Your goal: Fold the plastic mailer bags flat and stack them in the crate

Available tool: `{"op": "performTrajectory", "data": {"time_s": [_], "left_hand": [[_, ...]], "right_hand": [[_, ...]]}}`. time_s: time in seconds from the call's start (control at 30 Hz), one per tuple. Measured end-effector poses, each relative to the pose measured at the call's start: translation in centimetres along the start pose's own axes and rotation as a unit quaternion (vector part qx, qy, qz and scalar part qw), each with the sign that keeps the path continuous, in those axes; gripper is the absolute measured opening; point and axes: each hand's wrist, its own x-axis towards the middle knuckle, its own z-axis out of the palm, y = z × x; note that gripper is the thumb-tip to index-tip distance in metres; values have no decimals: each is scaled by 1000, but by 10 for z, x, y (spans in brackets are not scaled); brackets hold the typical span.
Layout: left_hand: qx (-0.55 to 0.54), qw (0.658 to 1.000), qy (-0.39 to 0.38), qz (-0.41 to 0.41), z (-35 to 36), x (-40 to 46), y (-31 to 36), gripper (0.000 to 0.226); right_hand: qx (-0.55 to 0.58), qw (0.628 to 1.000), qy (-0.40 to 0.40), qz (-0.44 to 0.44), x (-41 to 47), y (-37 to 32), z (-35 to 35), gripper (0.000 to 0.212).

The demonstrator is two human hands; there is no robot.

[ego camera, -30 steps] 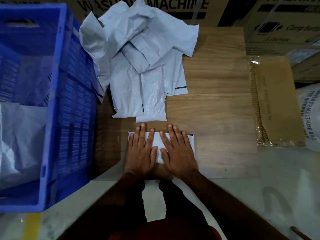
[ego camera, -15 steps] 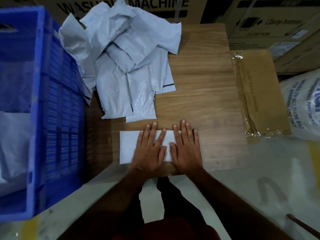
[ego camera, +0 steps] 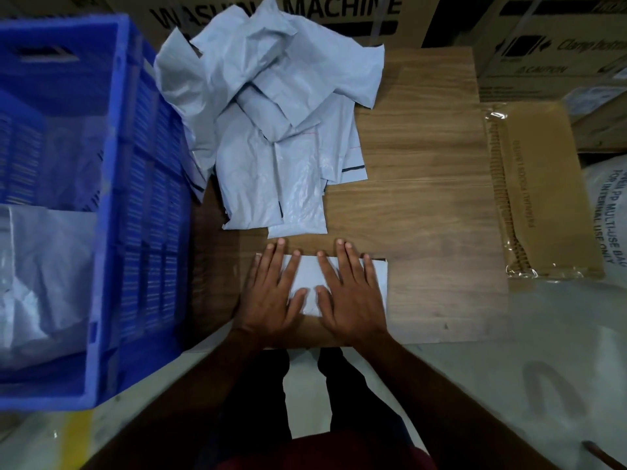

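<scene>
A folded grey mailer bag (ego camera: 310,274) lies flat on the wooden board (ego camera: 424,215) near its front edge. My left hand (ego camera: 273,293) presses on the bag's left part with straight, spread fingers. My right hand (ego camera: 351,293) presses flat on its right part the same way. A loose pile of unfolded grey mailer bags (ego camera: 271,113) lies just beyond, touching the blue crate (ego camera: 112,212) at the left. Inside the crate lie pale plastic bags (ego camera: 40,273).
Cardboard boxes (ego camera: 556,45) stand behind the board. A wrapped bundle of brown cardboard (ego camera: 539,191) lies at the right, with a white printed sack (ego camera: 607,212) beside it. The pale floor (ego camera: 509,385) spreads in front.
Both hands have slid across the folded bag, first to its right half and then apart, so that they now cover both ends. The view has shifted sideways.
</scene>
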Motion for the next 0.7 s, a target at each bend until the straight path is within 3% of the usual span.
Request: {"op": "performTrajectory", "data": {"time_s": [0.13, 0.23, 0.3, 0.43, 0.6, 0.7], "left_hand": [[1, 1000, -6, 18, -7, -3, -3, 79], [4, 990, -38, 139, -10, -14, -12, 89], [15, 982, -44, 181, -7, -15, -16, 77], [30, 982, 0, 186, -7, -3, -16, 63], [17, 984, 3, 176, -34, 8, -7, 63], [41, 985, -10, 168, -52, 12, -6, 83]], "right_hand": [[9, 1000, -16, -1, 2, -3, -5, 65], [47, 998, -18, -35, -6, 9, -15, 69], [55, 994, -47, -84, -20, 23, -24, 82], [-3, 991, -79, -105, -36, 32, -31, 86], [-44, 999, -12, -19, -15, 10, -37, 76], [-52, 998, 33, -23, -5, 10, -52, 68]]}}
